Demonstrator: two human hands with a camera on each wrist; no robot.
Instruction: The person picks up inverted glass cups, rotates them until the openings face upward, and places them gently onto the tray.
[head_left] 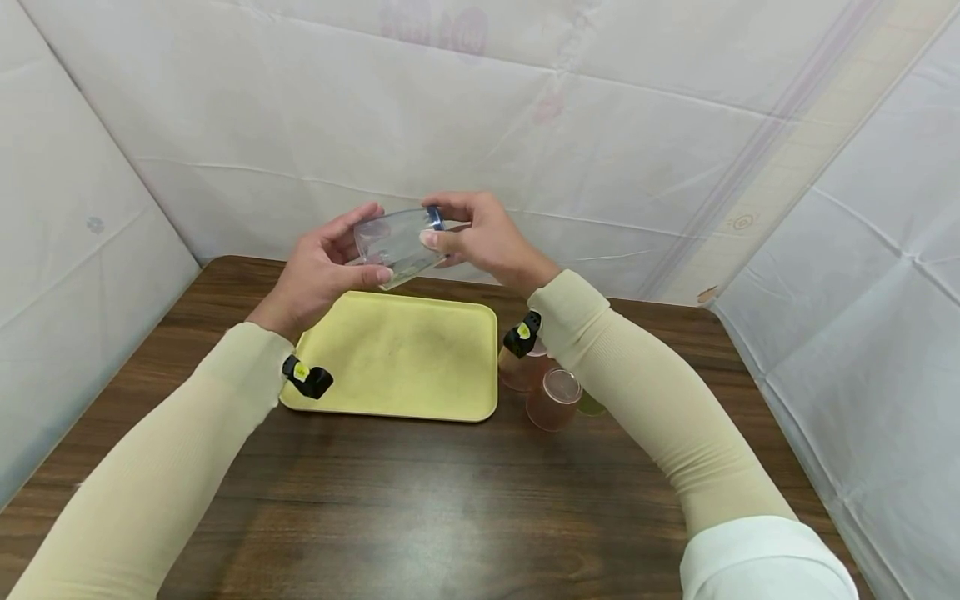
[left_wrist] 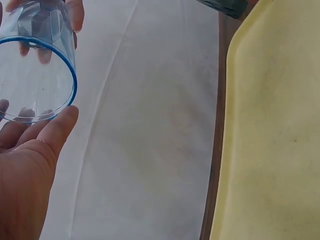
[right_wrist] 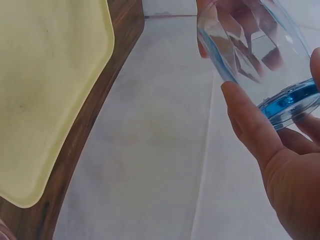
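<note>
Both hands pinch a clear blue-tinted glass (head_left: 396, 243) sideways above the yellow tray (head_left: 397, 358), left hand (head_left: 318, 271) at its rim at 9 o'clock, right hand (head_left: 480, 237) at its base at 3 o'clock, steadying it.

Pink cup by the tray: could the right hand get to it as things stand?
Probably yes, once freed. The right hand and the left hand both grip the clear glass above the tray. The pink cup stands just under the right forearm, open from above.

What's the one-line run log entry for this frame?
left hand: grips glass rim end | right hand: grips base end | clear blue glass: sideways, above yellow tray | pink cups: right of tray
</note>
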